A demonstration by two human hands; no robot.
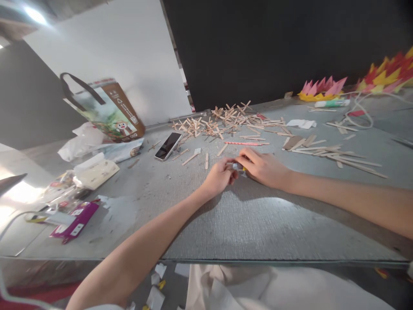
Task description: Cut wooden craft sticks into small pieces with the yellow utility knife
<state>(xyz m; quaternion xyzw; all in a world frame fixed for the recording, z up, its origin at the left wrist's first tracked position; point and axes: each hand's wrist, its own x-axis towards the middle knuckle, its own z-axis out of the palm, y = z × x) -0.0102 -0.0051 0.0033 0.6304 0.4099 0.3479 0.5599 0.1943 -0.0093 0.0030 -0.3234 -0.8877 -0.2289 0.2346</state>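
My left hand point(220, 176) and my right hand point(263, 167) meet over the middle of the grey table. Between their fingertips is a small pale item with a yellow bit point(244, 169); its kind is too small to tell. The fingers of both hands are closed around it, and they cover most of it. Just beyond the hands lie a pink striped stick point(243, 143) and a few loose wooden craft sticks point(207, 161). Farther back spreads a pile of craft sticks point(206, 127), many joined into crosses.
At left are a phone point(168, 146), a printed carrier bag point(118, 114) and a purple packet point(75, 221). More craft sticks point(342, 156), a white crumpled paper point(301, 123), a glue stick point(332, 103) and pink-yellow paper crafts point(324, 88) lie at right. The table's front edge point(258, 261) runs below my arms.
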